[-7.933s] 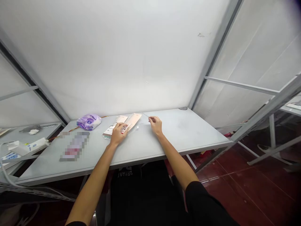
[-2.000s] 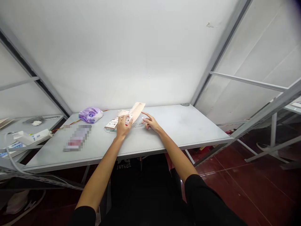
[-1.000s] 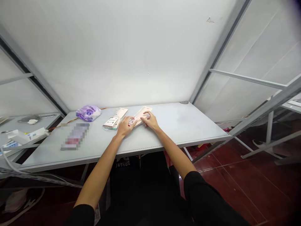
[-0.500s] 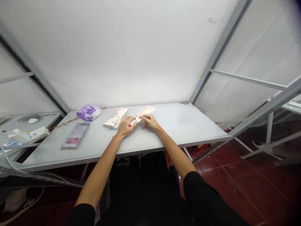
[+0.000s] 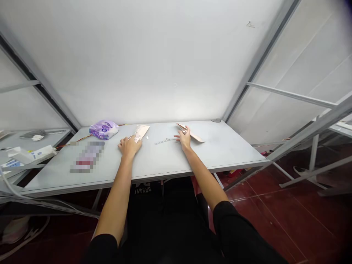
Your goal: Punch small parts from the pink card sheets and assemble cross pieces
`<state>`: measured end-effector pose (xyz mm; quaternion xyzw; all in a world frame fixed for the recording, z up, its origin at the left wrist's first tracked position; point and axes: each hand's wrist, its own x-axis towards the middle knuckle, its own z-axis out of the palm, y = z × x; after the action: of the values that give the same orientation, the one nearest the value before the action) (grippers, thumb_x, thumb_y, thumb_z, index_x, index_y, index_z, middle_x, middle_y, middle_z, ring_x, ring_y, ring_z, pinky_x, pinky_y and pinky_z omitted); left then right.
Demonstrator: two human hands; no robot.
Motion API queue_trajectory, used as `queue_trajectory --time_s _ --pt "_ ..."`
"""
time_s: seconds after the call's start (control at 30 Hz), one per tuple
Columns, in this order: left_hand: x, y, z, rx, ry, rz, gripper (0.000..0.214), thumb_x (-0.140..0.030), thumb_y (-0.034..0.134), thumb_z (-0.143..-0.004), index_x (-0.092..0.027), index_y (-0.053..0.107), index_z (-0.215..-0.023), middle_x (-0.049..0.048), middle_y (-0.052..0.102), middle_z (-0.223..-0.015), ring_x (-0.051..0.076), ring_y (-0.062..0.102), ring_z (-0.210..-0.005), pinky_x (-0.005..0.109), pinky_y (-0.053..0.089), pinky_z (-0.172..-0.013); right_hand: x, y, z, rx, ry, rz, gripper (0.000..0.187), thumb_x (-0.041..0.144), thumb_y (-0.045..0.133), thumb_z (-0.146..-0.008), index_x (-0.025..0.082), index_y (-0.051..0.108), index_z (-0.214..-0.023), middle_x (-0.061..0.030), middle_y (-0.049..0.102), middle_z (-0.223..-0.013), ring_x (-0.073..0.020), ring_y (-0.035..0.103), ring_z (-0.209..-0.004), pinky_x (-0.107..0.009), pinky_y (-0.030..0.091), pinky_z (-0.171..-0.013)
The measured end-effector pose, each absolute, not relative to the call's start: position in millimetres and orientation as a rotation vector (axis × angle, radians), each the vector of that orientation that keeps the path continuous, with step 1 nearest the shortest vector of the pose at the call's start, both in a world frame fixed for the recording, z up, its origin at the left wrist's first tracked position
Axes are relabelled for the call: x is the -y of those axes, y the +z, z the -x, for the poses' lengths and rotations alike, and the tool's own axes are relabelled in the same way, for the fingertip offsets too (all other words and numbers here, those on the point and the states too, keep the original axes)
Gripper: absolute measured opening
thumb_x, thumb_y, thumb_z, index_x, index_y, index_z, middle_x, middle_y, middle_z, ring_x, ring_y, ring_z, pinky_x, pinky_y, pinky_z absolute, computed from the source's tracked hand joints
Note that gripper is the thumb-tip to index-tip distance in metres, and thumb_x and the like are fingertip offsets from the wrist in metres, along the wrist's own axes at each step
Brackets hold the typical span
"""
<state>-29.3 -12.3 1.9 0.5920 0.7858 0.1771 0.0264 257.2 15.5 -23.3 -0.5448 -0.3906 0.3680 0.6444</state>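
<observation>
My left hand (image 5: 129, 146) lies on the left of the table over a pale printed card or paper packet (image 5: 142, 132). Its fingers are bent and closed, and what they grip underneath is hidden. My right hand (image 5: 184, 138) is near the middle, its fingers spread apart. Right behind it a beige folded card (image 5: 197, 138) stands tilted; I cannot tell whether they touch. A narrow clear strip with dark marks, like a ruler (image 5: 162, 141), reaches from between the hands to the right fingers. A small black piece (image 5: 166, 139) and a small white piece (image 5: 147, 137) lie near it.
A purple tissue pack (image 5: 103, 129) sits at the back left of the grey table (image 5: 225, 150). In front of it is a blurred-out flat object (image 5: 88, 157). A white power strip (image 5: 44, 155) with cables is at the far left. A grey flat thing (image 5: 216, 120) lies at the back right corner.
My hands have moved apart from the red-and-white packet they were both on. The left went left onto the other packets; the right opened beside a tilted card. The strip and small pieces now show.
</observation>
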Motion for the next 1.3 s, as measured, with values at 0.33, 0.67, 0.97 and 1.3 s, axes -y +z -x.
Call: queue_trajectory --time_s 0.33,0.67,0.97,1.3 --pt "10.4 -4.4 41.6 -2.438 0.847 -1.765 0.056 -0.051 0.066 -0.079 -0.029 0.070 -0.130 0.0211 0.060 -0.133 0.047 0.047 -0.124 0.066 0.039 -0.099 -7.5 -17.2 -262.0 1.224 0.426 1.484 0.067 0.024 0.056 -0.081 0.016 0.042 -0.146 -0.0186 0.057 -0.139 -0.0254 0.066 -0.115 -0.040 0.051 -0.105" --pt "15.1 3.6 27.5 -2.262 1.209 -1.872 0.057 -0.054 0.065 -0.086 -0.028 0.068 -0.136 0.0171 0.056 -0.140 0.042 0.048 -0.124 0.058 0.044 -0.101 -7.0 -22.3 -264.9 1.617 0.355 1.479 0.060 0.025 0.058 -0.080 0.018 0.054 -0.139 -0.0142 0.060 -0.142 -0.0301 0.053 -0.135 -0.046 0.040 -0.116" --pt "15.6 1.2 17.6 -2.085 1.098 -1.948 0.057 -0.054 0.066 -0.088 -0.025 0.065 -0.137 0.0162 0.052 -0.144 0.040 0.049 -0.127 0.054 0.046 -0.102 -6.7 -21.5 -270.1 1.379 0.163 1.743 0.074 0.030 0.063 -0.081 0.015 0.041 -0.150 -0.0251 0.014 -0.167 -0.0372 0.046 -0.139 -0.047 0.044 -0.108" --pt "9.4 -4.6 25.8 -2.218 0.909 -1.942 0.055 -0.049 0.068 -0.084 -0.022 0.069 -0.132 0.0180 0.054 -0.143 0.043 0.053 -0.124 0.055 0.047 -0.102 -11.4 -28.5 -280.1 1.595 0.148 1.930 0.040 0.036 0.059 -0.090 0.018 0.068 -0.124 -0.0227 0.058 -0.138 -0.0384 0.044 -0.140 -0.068 0.016 -0.119"
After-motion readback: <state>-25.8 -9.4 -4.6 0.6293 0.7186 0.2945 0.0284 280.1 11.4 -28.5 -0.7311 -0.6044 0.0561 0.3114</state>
